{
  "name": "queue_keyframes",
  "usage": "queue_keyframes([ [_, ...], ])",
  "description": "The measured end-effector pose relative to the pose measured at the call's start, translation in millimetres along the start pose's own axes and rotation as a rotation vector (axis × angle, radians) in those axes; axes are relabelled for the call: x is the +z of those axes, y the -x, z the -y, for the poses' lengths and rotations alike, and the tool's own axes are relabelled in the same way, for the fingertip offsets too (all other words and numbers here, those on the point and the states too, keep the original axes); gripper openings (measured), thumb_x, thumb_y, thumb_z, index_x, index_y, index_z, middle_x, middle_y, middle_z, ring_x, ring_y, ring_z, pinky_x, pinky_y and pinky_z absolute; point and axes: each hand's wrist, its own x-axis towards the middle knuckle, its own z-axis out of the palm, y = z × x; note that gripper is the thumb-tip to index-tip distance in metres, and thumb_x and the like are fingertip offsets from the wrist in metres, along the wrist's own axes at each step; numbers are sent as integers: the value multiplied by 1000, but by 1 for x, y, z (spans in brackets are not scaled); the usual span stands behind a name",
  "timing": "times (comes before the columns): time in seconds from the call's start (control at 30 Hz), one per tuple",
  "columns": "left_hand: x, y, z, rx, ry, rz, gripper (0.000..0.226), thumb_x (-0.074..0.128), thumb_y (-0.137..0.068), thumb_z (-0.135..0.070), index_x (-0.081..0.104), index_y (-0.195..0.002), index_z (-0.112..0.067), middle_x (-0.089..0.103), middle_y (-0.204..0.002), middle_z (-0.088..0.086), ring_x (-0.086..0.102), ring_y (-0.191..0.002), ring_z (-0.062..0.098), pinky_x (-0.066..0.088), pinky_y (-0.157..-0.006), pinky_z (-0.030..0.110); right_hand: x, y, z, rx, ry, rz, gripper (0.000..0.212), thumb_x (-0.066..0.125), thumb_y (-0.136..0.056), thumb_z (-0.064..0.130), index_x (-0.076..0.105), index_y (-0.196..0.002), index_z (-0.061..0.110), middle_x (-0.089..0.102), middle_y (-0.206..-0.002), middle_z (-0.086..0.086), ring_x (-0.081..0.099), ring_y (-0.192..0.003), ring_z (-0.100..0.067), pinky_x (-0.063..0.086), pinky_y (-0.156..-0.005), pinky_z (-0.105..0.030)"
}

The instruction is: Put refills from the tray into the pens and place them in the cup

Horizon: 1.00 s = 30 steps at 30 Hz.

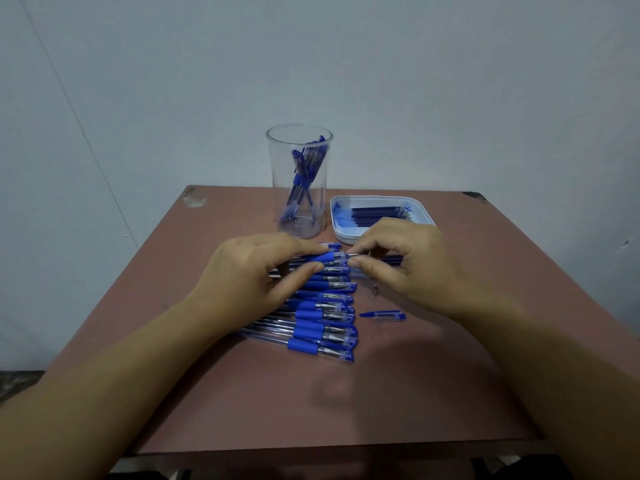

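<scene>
1. Left hand (256, 271): thumb and forefinger are curled and pinch the pen (327, 257) on its blue sleeve, holding it level above the table (346, 403).
2. Right hand (408, 261): thumb and forefinger pinch tight on the clear front end of the same pen. We can't tell which part is between the fingertips.
3. A dark thin length (393, 260) shows to the right of those fingers. We can't tell if it's a refill.
4. Row of pens (322, 317): they lie side by side on the table under and in front of the hands, caps to the right.
5. Loose cap (384, 315): it lies alone, right of the row.
6. Cup (299, 216): clear and upright, behind the hands, with several blue pens (304, 174) leaning inside.
7. Tray (341, 233): white, just right of the cup, with dark refills (377, 214) lying flat in it.
</scene>
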Motion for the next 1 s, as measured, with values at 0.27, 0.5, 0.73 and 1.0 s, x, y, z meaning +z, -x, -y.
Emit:
queue_keyframes([
  [0.27, 1, -1, -1, 28, -18, 28, 27, 63, -92, -36, 74, -109, -18, 74, -97, -7, 67, -83, 4, 56, -71, 25, -3, 8, -3, -112, 80, 10, 13, 67, -91, 21, 72, -95, 10, 67, -86, 1, 60, -78, -9, 48, -71, -21],
  [0.5, -1, 0, 2, 9, -28, 80, 29, 59, -92, -40, 74, -109, -21, 74, -95, -9, 51, -83, -12, 50, -73, 14, -18, 24, -17, -87, 143, -57, 21, 69, -88, 27, 72, -104, 14, 67, -94, 3, 62, -85, -9, 51, -76, -25],
  [0.73, 1, -1, -3, 13, -6, 76, 27, 62, -91, -39, 74, -108, -22, 74, -94, -10, 67, -79, 2, 56, -67, 24, -3, 20, -9, -21, -13, -64, 15, 76, -82, 12, 73, -97, 14, 68, -90, 10, 62, -83, 0, 48, -75, -15],
  [1.0, 2, -2, -3, 9, -19, 100, 27, 61, -91, -40, 74, -109, -24, 73, -95, -11, 66, -80, 1, 55, -68, 22, -2, 19, -7, -60, 32, -59, 15, 77, -83, 19, 75, -97, 15, 68, -89, 7, 62, -84, -5, 51, -75, -23],
])
